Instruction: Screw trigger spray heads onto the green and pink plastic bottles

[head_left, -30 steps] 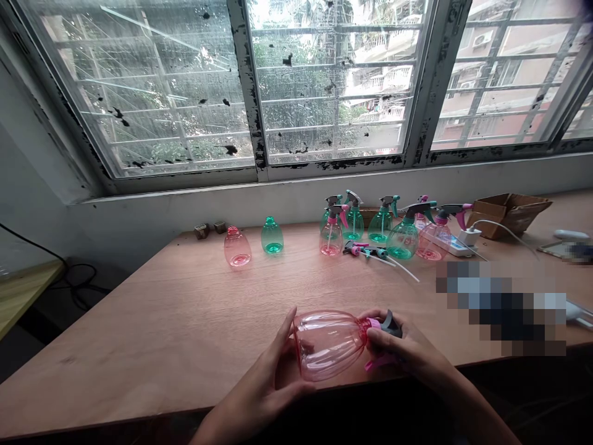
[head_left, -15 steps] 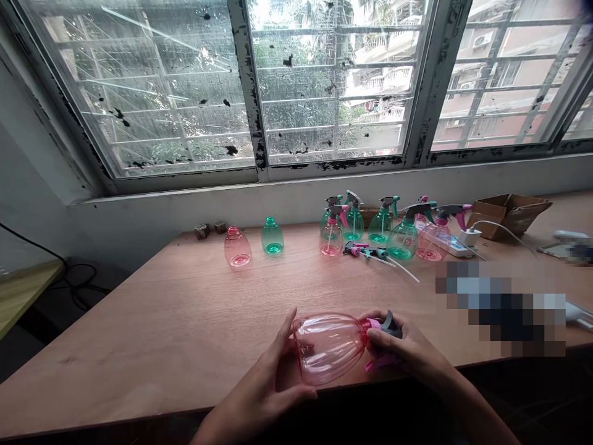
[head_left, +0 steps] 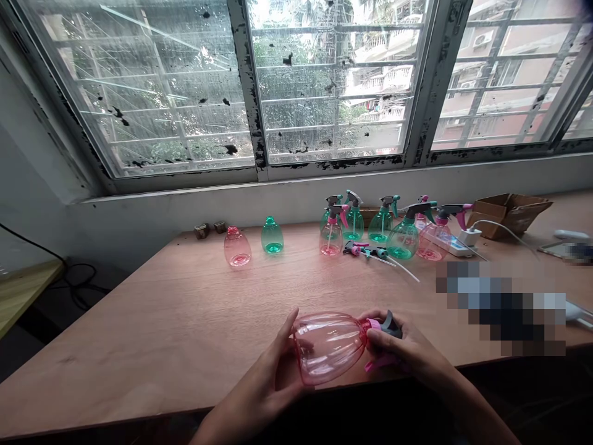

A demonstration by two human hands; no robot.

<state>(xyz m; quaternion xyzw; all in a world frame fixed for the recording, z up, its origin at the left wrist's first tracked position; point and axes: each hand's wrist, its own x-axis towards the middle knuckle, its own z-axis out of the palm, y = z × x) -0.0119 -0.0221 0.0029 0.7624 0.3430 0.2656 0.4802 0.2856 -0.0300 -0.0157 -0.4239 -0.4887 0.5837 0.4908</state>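
Note:
A clear pink spray bottle (head_left: 328,347) lies on its side in the air above the table's front edge, its base to the left. My left hand (head_left: 273,371) cups the base, fingers behind it and thumb along the near lower side. At the neck, my right hand (head_left: 407,349) is closed around the spray head (head_left: 391,326), which has a grey body, a pink collar and a pink trigger hanging below. Part of the spray head is hidden by the right fingers. No tube is clearly visible inside the bottle.
Toward the back stand a pink bottle (head_left: 238,248) and a green bottle (head_left: 272,237), both without heads. Several bottles with spray heads (head_left: 403,240) stand right of them, beside loose spray heads (head_left: 365,251), a power strip (head_left: 456,247) and a cardboard box (head_left: 507,216). A blurred patch covers the right.
My left thumb has shifted slightly lower under the bottle's base. The bottle and my right hand stay almost still.

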